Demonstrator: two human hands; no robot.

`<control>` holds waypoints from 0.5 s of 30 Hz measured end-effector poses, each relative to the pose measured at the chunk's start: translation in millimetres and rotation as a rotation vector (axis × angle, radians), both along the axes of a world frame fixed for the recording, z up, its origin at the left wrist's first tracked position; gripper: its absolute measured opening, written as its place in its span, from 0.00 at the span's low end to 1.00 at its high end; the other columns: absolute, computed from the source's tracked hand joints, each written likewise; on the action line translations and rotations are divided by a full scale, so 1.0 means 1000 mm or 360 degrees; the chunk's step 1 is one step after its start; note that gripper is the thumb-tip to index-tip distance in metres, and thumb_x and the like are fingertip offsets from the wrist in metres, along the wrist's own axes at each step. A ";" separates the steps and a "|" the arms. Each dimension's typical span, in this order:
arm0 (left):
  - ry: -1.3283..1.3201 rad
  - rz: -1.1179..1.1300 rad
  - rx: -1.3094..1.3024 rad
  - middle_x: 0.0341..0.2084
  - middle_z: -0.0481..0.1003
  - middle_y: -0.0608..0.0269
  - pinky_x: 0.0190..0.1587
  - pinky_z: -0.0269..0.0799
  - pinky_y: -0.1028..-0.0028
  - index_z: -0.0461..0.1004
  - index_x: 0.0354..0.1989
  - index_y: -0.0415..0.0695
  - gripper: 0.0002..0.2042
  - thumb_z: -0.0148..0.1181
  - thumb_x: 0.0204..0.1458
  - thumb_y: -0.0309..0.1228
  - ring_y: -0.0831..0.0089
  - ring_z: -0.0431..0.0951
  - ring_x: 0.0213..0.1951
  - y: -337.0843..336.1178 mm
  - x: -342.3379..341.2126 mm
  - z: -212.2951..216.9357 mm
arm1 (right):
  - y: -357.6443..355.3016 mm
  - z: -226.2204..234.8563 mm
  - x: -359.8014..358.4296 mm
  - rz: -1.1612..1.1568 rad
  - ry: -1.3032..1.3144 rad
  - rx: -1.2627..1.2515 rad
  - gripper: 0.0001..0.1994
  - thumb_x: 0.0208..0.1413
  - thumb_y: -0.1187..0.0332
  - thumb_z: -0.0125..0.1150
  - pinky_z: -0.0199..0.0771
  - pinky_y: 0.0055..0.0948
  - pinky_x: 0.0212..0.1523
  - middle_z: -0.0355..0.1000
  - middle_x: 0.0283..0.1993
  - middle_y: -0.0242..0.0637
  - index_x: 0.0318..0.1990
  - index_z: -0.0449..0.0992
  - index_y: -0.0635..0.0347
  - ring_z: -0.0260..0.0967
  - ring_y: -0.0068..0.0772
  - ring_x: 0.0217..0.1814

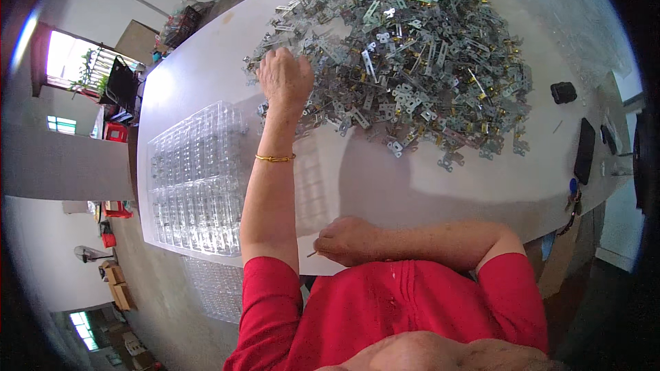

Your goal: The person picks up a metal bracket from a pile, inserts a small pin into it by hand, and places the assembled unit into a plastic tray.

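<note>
A broad heap of small metal brackets [419, 62], silvery with some brass-coloured parts, lies on the pale table. At its left edge is my left hand [283, 79], back upward, fingers curled down among the loose pieces. Its fingertips are hidden, so what they hold cannot be made out. Close to my body, by the near table edge, my right hand [347, 240] is closed, with a small thin piece [312, 254] poking out on its left side. To the left of my left forearm lies a clear plastic compartment tray [196, 185], with rows of pockets.
Another clear tray [213, 288] shows below the near left table edge. Toward the right lie a small black object [564, 93], a long black case [584, 151] and a bunch of keys [573, 199]. A black basket [182, 26] stands beyond the far left edge.
</note>
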State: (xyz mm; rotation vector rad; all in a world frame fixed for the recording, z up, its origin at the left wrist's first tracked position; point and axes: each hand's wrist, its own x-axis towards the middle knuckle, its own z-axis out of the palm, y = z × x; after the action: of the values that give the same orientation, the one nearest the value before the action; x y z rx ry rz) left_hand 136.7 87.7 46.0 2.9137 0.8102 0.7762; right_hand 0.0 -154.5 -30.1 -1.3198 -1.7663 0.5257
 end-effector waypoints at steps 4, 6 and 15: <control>-0.0042 0.0058 -0.0396 0.31 0.76 0.45 0.46 0.68 0.56 0.75 0.29 0.34 0.15 0.59 0.51 0.37 0.49 0.75 0.39 -0.008 0.000 0.017 | 0.000 0.013 0.006 0.0089 -0.0035 -0.0169 0.06 0.53 0.69 0.54 0.74 0.47 0.37 0.73 0.30 0.45 0.31 0.73 0.62 0.73 0.52 0.37; -0.0360 0.0085 -0.0903 0.26 0.76 0.49 0.40 0.70 0.61 0.75 0.28 0.33 0.14 0.60 0.51 0.36 0.56 0.76 0.31 -0.016 -0.008 0.027 | -0.001 0.005 0.003 0.0003 -0.0017 -0.0014 0.03 0.56 0.67 0.54 0.72 0.45 0.34 0.71 0.29 0.38 0.34 0.73 0.55 0.72 0.46 0.33; -0.0895 0.0034 -0.1256 0.27 0.76 0.62 0.35 0.69 0.77 0.75 0.33 0.34 0.09 0.59 0.57 0.30 0.77 0.74 0.31 -0.047 -0.071 0.045 | -0.006 0.012 0.011 -0.0023 0.0506 -0.0109 0.06 0.57 0.69 0.55 0.72 0.44 0.36 0.73 0.34 0.45 0.39 0.74 0.60 0.73 0.51 0.37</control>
State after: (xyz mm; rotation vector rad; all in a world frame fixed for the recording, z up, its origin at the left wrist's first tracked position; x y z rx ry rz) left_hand 65.5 40.5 90.6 1.8765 0.8253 0.9330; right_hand 11.5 -160.3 -17.7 -1.2183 -1.4874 0.7497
